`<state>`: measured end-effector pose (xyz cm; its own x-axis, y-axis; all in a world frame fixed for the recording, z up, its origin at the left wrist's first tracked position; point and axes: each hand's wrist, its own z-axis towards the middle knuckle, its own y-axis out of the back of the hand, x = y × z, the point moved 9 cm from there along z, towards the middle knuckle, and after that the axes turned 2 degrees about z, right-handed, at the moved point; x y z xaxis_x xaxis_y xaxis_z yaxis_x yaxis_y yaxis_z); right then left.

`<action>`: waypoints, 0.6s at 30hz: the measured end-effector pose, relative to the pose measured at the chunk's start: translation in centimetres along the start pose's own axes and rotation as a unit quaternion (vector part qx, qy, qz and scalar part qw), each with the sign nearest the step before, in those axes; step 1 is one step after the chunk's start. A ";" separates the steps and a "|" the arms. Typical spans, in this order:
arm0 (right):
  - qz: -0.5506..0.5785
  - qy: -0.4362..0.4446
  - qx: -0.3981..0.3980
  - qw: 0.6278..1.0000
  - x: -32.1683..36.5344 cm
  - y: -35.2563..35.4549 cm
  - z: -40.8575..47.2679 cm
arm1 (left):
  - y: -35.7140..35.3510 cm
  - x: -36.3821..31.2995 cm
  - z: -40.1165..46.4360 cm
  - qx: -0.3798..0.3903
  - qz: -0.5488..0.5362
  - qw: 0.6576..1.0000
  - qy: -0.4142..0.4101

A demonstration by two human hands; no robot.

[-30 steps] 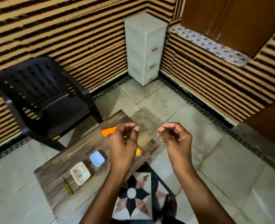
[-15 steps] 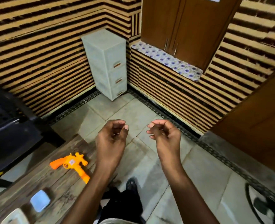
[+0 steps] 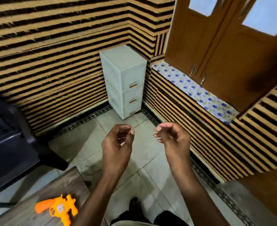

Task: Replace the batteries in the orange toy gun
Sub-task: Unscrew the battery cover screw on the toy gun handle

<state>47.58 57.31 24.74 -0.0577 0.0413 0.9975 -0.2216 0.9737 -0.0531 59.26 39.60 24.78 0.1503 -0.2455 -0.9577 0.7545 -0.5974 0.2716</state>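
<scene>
The orange toy gun lies on its side on the wooden table at the bottom left, barrel pointing left. My left hand and my right hand are raised in front of me over the tiled floor, well above and to the right of the gun. Both hands have loosely curled fingers set apart, and nothing shows in either. No batteries or tools are in view.
A black plastic chair stands at the left behind the table. A grey three-drawer plastic cabinet sits in the room's corner. A ledge with a floral cloth runs under brown wooden shutters at the right. Striped walls surround the floor.
The view has swung up and to the right, so the table slid to the bottom left and the small trays left the frame. Both hands stayed raised, empty and slightly apart.
</scene>
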 end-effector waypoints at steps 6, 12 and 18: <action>-0.020 -0.001 0.094 0.995 -1.3 -8.6 9.2 | 1.0 0.9 8.7 -0.071 0.032 0.997 0.020; -0.031 0.007 0.249 0.968 -2.3 -20.9 17.2 | 4.8 3.0 16.4 -0.183 0.055 0.980 0.062; -0.047 0.032 0.417 0.907 -1.8 -34.3 21.0 | 9.6 6.0 21.3 -0.330 0.059 0.937 0.102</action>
<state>34.81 19.07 23.74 0.0501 0.0057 0.9987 -0.8833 0.4670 0.0416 53.82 16.15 23.71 0.3255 -0.0880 -0.9414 0.9455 0.0424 0.3229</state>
